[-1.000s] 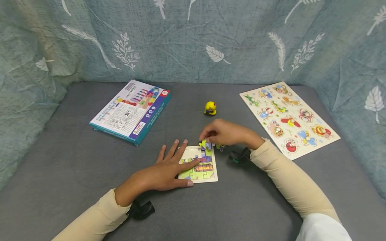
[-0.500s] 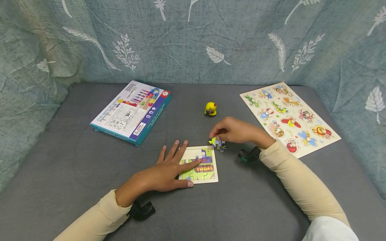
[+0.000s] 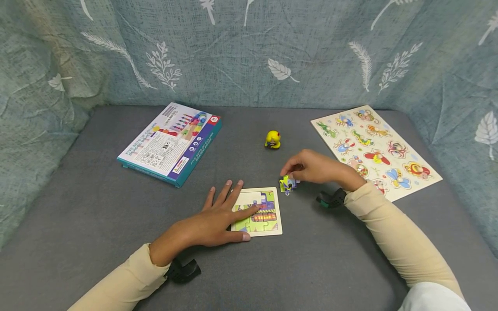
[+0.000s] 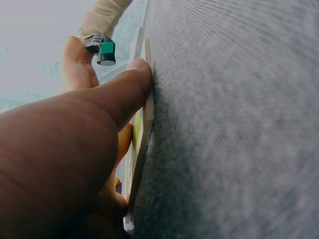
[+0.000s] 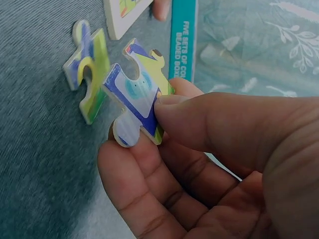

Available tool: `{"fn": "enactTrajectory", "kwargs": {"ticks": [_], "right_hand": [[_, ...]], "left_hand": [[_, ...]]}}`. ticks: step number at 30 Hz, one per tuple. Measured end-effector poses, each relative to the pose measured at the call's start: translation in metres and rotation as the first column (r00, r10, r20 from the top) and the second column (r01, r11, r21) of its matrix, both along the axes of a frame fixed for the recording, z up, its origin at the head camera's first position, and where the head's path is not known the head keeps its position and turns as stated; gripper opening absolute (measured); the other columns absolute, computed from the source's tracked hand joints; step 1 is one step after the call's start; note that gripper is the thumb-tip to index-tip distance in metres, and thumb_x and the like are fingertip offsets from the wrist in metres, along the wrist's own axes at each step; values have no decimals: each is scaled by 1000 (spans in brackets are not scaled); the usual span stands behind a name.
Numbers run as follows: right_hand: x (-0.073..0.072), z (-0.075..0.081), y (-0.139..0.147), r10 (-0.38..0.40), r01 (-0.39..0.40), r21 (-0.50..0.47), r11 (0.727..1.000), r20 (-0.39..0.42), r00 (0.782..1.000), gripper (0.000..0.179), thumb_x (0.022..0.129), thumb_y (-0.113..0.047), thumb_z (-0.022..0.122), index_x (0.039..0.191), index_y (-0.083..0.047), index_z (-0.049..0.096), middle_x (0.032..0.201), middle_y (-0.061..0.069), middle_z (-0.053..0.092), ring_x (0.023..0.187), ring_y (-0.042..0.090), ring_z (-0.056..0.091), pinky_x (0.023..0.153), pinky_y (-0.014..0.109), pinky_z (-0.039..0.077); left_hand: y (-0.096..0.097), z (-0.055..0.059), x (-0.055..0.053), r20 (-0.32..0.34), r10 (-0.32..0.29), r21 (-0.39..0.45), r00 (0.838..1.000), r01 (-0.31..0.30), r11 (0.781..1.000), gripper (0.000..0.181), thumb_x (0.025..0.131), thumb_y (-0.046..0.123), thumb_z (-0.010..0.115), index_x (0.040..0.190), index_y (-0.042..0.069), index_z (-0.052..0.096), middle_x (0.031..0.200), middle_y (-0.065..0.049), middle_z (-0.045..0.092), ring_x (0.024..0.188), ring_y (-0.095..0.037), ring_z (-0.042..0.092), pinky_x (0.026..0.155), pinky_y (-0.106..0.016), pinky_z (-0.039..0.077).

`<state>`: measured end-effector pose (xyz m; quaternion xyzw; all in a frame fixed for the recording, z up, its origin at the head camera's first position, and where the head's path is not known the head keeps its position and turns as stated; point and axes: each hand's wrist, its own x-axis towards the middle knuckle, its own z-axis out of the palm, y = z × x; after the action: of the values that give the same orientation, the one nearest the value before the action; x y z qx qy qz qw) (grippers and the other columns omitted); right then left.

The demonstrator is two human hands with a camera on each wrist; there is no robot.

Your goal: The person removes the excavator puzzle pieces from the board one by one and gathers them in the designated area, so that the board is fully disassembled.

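My left hand (image 3: 212, 222) lies with spread, straight fingers on a small wooden puzzle board (image 3: 277, 224), pressing its left side. Several joined pieces fill the board's lower part and right side; a pale bare area shows at its upper left. In the right wrist view, my right hand (image 5: 199, 159) pinches a puzzle piece (image 5: 137, 87) between thumb and fingers, blue, white and yellow-green. Just below that, a second puzzle piece (image 5: 94, 69) lies on the grey table, partly covered by the held one in the head view. Both are right of the board's upper corner.
A flat teal-edged box (image 3: 169, 144) lies at the back left. A small yellow toy figure (image 3: 272, 140) stands beyond my right hand. On the right lies a wooden insect puzzle board (image 3: 363, 142), its near edge partly behind my right wrist. A patterned curtain (image 3: 249, 52) hangs behind the table.
My right hand has moved right with the pinched piece, from over the board's upper right corner to above the loose piece. My left hand has stayed in place.
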<state>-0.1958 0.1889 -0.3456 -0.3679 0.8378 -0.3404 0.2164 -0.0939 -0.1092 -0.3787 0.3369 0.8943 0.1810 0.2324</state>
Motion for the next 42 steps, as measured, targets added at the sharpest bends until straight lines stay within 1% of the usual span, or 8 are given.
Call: {"fn": "enactTrajectory", "kwargs": {"ticks": [11,21,26,34,38,42], "right_hand": [[0,-4,15,-20,20,30,999,14,1000,18,92,7,59,104,2,72,100,9,71,84,16,62,72,33,50],[-1,-5,22,-32,31,24,999,35,999,19,92,8,59,105,2,72,103,10,70,86,17,62,70,31,50],[-1,-6,24,-38,37,20,999,46,998,19,91,8,60,105,2,71,104,10,69,86,18,62,69,31,50],[0,-7,28,-28,25,36,999,76,997,19,91,8,60,105,3,71,99,8,69,78,16,58,65,29,48],[0,-7,29,-23,20,46,999,79,997,19,91,9,60,105,3,71,99,8,69,79,16,58,66,29,48],[0,-8,30,-37,33,55,998,70,997,19,90,9,60,105,3,71,99,8,69,81,16,59,67,29,49]], "left_hand": [[-1,-1,-1,8,-8,-5,1000,8,1000,68,93,57,54,153,35,30,160,-12,-17,142,-33,-25,106,-61,-16],[0,-1,0,5,-4,-7,1000,4,1000,66,95,55,53,153,34,29,160,-12,-17,142,-33,-25,105,-61,-17],[-1,-2,0,3,-7,6,1000,7,1000,66,95,54,54,153,34,30,160,-12,-17,142,-33,-25,105,-61,-17],[-1,-2,0,-2,-9,13,1000,9,1000,66,95,54,54,153,34,30,160,-13,-17,142,-33,-25,106,-61,-16],[-1,-2,0,-2,-9,17,1000,9,1000,66,95,54,54,153,34,30,160,-13,-16,142,-33,-24,106,-61,-16],[-2,-2,0,0,-13,21,1000,13,1000,66,95,55,54,153,34,31,160,-13,-16,142,-34,-24,105,-61,-16]]}}
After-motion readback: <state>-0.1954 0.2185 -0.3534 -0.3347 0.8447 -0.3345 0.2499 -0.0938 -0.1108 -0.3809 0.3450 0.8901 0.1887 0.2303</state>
